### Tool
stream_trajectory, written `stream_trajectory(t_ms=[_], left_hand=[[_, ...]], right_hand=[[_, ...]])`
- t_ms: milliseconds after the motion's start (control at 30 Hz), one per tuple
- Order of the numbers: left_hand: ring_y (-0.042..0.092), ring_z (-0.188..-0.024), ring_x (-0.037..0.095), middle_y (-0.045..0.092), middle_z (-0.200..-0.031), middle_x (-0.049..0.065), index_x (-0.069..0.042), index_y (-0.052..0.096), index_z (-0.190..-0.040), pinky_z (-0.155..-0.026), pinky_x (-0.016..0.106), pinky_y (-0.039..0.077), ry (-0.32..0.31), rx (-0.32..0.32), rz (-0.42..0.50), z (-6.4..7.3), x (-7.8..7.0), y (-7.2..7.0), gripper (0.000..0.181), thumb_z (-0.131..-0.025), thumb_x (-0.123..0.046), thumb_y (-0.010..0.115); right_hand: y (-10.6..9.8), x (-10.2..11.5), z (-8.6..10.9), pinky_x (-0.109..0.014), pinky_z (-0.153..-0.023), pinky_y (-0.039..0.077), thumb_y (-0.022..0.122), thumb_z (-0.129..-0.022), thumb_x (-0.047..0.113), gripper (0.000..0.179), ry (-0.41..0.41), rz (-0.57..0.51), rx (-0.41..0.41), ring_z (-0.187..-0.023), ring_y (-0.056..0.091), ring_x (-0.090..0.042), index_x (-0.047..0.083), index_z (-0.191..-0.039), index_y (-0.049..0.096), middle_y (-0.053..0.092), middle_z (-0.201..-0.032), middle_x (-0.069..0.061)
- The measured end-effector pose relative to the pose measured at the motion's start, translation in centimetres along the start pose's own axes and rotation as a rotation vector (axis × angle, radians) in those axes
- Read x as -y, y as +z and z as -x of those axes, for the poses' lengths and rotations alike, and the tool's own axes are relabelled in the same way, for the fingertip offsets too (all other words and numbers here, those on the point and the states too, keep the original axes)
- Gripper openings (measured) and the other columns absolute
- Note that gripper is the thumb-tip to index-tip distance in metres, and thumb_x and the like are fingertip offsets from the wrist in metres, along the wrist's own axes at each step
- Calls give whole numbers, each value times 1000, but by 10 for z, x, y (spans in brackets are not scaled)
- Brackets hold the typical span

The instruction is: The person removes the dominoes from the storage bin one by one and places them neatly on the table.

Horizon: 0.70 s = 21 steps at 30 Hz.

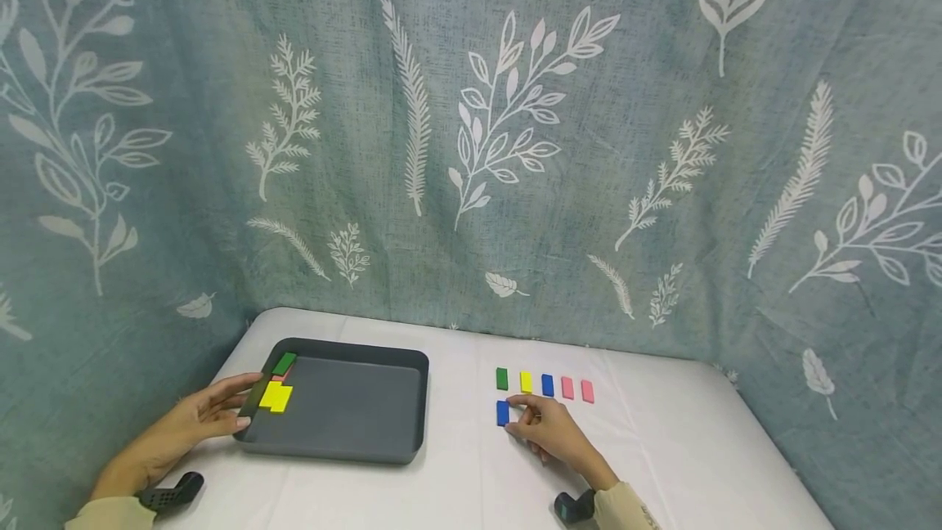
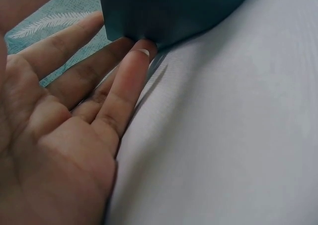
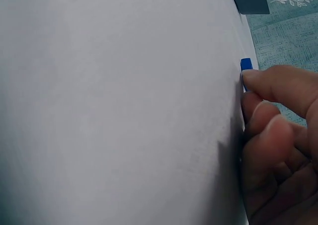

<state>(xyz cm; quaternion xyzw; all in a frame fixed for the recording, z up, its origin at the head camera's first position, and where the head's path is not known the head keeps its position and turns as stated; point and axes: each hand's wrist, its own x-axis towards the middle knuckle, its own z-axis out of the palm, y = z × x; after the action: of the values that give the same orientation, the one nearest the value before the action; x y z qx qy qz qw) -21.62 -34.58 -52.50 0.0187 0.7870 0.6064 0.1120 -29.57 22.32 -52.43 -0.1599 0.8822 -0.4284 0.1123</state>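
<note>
My right hand (image 1: 548, 432) pinches a blue block (image 1: 503, 413) between thumb and index finger, low over the white table. Seen from the right wrist, the thumb (image 3: 261, 81) covers part of this blue block (image 3: 246, 64). At the left, my left hand (image 1: 195, 419) touches the left side of a dark grey tray (image 1: 331, 455), its fingers spread and fairly straight. The left wrist view has the fingertips against the tray's outer wall (image 2: 164, 16). Inside the tray, along its left side, lie a green block (image 1: 284, 364), a partly covered pink block (image 1: 289, 372) and yellow blocks (image 1: 275, 397).
Beyond my right hand is a row of blocks: green (image 1: 502, 379), yellow (image 1: 526, 382), blue (image 1: 548, 385) and two pink ones, the outer pink block (image 1: 587, 392) farthest right. A patterned green curtain (image 1: 441, 145) hangs behind and beside the white table (image 1: 456, 481).
</note>
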Motion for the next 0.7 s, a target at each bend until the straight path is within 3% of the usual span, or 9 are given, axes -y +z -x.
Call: stream_trajectory(t_ms=[267, 467, 700], left_hand=[[26, -134, 37, 27, -152, 12, -18, 29, -149, -98, 57, 34, 16, 10, -5, 2, 2, 0, 70, -90, -24, 66], [25, -135, 37, 27, -152, 14, -16, 27, -150, -99, 60, 32, -13, -7, 6, 0, 0, 1, 75, -88, -26, 69], [24, -135, 37, 25, -152, 14, -16, 27, -150, -100, 60, 31, -1, -6, 22, 1, 1, 0, 76, -88, -24, 69]], right_hand=[[-1, 0, 3, -36, -37, 47, 66, -89, 38, 47, 15, -59, 23, -41, 48, -16, 15, -129, 57, 62, -74, -10], [-1, 6, -1, -37, -37, 47, 64, -91, 37, 45, -8, -92, 26, -42, 49, -17, 12, -129, 56, 63, -78, -15], [0, 29, -15, -36, -36, 43, 61, -93, 37, 44, -71, -77, 19, -38, 45, -16, 12, -129, 55, 59, -78, -16]])
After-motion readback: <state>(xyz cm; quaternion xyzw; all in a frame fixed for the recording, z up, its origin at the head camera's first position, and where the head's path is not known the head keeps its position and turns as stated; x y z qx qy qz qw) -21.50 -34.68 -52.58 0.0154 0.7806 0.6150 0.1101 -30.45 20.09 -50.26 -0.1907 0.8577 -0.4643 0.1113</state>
